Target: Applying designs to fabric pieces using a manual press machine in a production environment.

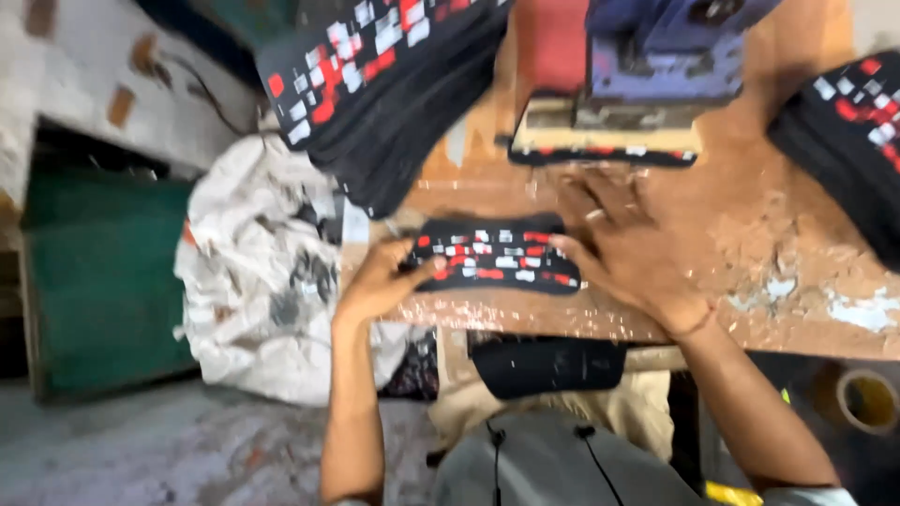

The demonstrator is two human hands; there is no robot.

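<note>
Left hand (382, 281) pinched the black patterned piece's (497, 255) left end; right hand (628, 248) lay flat, open, pressing its right end on the worn table (797, 234). Keeping it flat seemed wise.

One package shows: a big white sack (253, 281), crumpled and bulging, sitting on the floor at the left, just beside the near-left corner of the bench (750, 244). Its cloth is off-white with smudged dark print and a small reddish patch on its left side; the print is too blurred to make out. Its top reaches up to the bench edge. No labels, signs or screens can be made out anywhere else.
</note>
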